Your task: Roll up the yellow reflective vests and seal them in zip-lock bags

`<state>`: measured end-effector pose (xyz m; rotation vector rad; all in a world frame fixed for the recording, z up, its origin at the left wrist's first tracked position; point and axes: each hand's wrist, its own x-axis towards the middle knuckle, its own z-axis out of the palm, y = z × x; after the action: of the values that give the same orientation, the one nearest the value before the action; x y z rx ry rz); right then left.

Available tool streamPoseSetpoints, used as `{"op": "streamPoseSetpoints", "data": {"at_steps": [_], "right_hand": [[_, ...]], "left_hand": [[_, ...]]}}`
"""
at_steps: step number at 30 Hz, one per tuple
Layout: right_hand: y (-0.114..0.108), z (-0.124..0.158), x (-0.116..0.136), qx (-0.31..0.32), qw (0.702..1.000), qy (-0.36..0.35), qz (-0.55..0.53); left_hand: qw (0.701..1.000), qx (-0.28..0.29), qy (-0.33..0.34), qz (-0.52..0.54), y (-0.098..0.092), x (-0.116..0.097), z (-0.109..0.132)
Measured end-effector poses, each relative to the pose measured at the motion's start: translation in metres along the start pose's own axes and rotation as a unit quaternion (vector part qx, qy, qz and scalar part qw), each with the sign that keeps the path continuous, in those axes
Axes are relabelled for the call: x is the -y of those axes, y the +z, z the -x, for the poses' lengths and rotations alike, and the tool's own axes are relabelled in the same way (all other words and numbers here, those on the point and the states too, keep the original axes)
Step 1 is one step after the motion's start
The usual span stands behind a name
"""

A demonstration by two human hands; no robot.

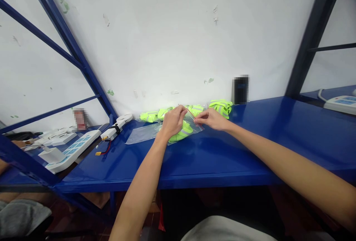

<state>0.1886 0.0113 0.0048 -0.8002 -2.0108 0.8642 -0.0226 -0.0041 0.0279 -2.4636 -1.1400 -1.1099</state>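
Between my hands is a clear zip bag [198,126] with a red line along its top edge. A folded neon-yellow reflective strap [182,132] with grey stripes lies inside it. My left hand [172,121] is closed on the bag's top edge at its left end. With thumb and fingers pinched, my right hand [211,119] grips the same edge at its right end. Left of my left wrist, another clear plastic bag [143,133] lies flat on the blue table [222,155]. Behind my hands, several more neon-yellow bundles [148,117] sit along the wall, one neon-yellow bundle [221,108] at the right.
A white handheld fan [124,119] and a white battery pack with a yellow connector [109,133] lie at the left. A dark blurred box [240,90] leans on the wall. Power strips [76,151] and blue shelf posts [91,79] stand beyond; another person sits at the left.
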Motion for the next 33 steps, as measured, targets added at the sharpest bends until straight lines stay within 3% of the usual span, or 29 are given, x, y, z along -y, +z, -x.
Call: {"op": "streamPoseSetpoints", "data": {"at_steps": [13,23,33], "right_hand": [[0.004,0.004,0.006,0.023,0.999,-0.019,0.010],[0.014,0.002,0.005,-0.035,0.996,-0.082,0.026],[0.019,0.005,0.006,-0.066,0.994,-0.081,0.038]], "left_hand": [[1.000,0.020,-0.002,-0.003,0.004,-0.002,0.001],[0.999,0.035,0.015,0.019,0.004,-0.009,0.003],[0.999,0.039,0.011,0.013,0.005,-0.008,0.004]]}}
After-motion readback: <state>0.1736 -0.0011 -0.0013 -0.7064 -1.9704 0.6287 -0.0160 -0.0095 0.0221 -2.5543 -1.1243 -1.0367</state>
